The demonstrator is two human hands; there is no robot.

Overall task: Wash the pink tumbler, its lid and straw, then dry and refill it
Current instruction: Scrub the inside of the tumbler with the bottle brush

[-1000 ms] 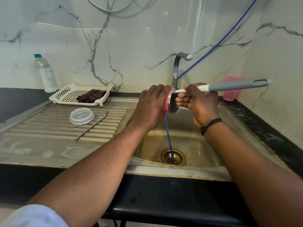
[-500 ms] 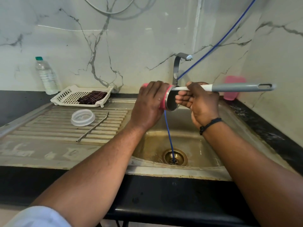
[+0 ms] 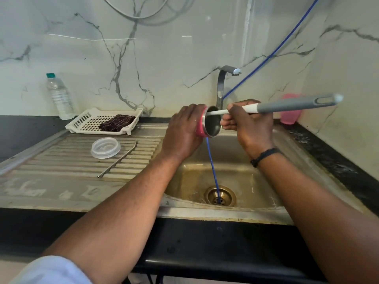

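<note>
The left hand (image 3: pixel 182 132) grips the pink tumbler (image 3: pixel 200 125) sideways over the sink (image 3: pixel 225 175), while the right hand (image 3: pixel 249 121) holds a brush (image 3: pixel 287 106) poked into its mouth: washing looks barely begun. Well left of both hands, lid (image 3: pixel 105 147) and straw (image 3: pixel 119 160) wait on the draining bench (image 3: pixel 51 181) beneath marble walls; drying and refilling remain.

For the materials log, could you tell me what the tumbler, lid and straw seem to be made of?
Tumbler: pink outside, shiny grey inside, likely steel.
Lid: translucent whitish, probably plastic.
Straw: thin, silvery, glinting, apparently metal.
</note>
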